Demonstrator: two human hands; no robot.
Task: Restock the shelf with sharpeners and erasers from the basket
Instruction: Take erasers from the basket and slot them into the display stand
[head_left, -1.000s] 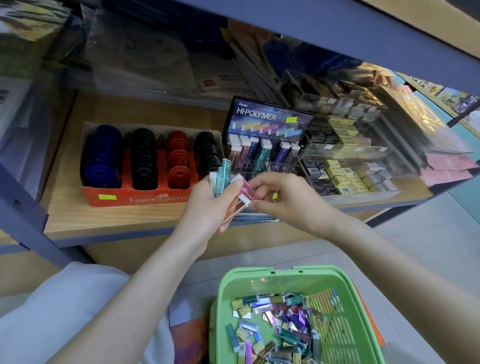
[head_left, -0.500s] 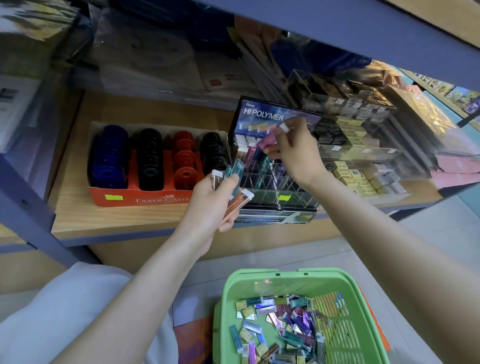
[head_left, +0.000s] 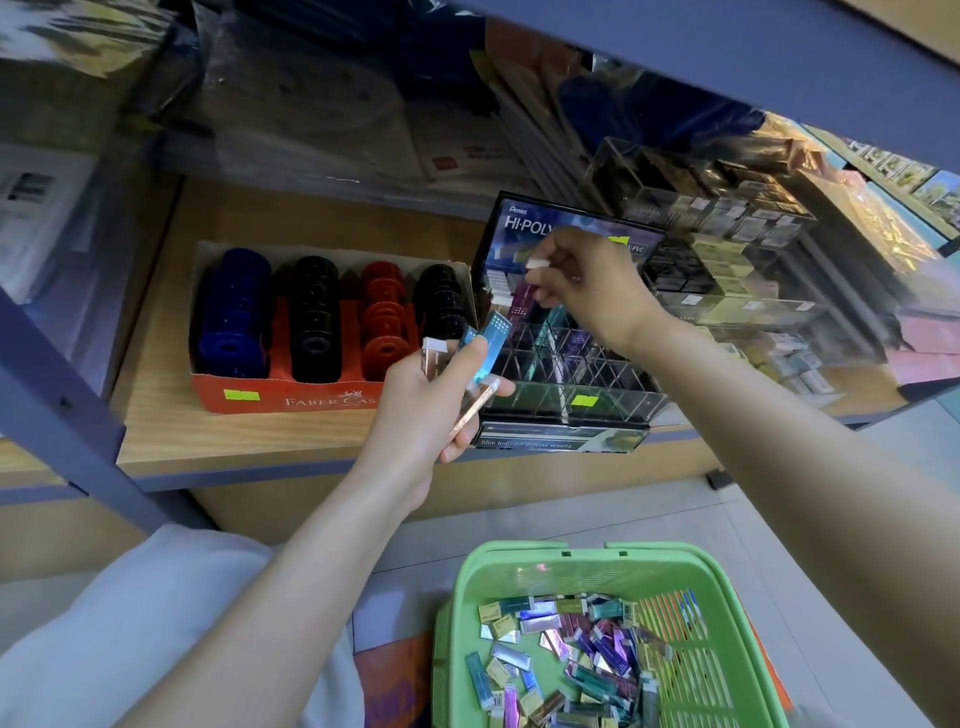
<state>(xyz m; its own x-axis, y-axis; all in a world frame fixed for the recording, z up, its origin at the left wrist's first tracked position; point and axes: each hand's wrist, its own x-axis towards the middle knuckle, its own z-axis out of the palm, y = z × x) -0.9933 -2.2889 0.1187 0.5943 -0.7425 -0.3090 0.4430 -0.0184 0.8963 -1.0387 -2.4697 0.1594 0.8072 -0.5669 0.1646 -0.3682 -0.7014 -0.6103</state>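
Head-cam view down at a wooden shelf (head_left: 249, 441), w/ a person's two bare arms reaching in. At 5 o'clock, a green plastic basket (head_left: 519, 577) is holding a loose heap of slim erasers (head_left: 576, 660) in shiny sleeves: teal, purple, pink, silver, gold. At 9 o'clock on the shelf, an orange Faber-Castell carton (head_left: 291, 400) is holding four rows of round sharpeners (head_left: 311, 317): blue, black, red, black. Just beside it at centre, a black Hi-Polymer display case (head_left: 587, 395) w/ a clear grid of cells is sitting at the shelf's front edge. More erasers are standing upright in its back cells. At 2 o'clock, clear stacked trays (head_left: 727, 244) are holding small boxed goods, too blurred to name.

L hand (head_left: 426, 415) is gripping a fan of erasers in front of the case. Among them a teal eraser (head_left: 492, 335) is pointing to 1 o'clock & a copper eraser (head_left: 467, 418) is lying across the fingers. R hand (head_left: 592, 291) is pinching a white-tipped eraser (head_left: 537, 264) btwn thumb & fingers over the case's back-left cells; only its white end is showing.
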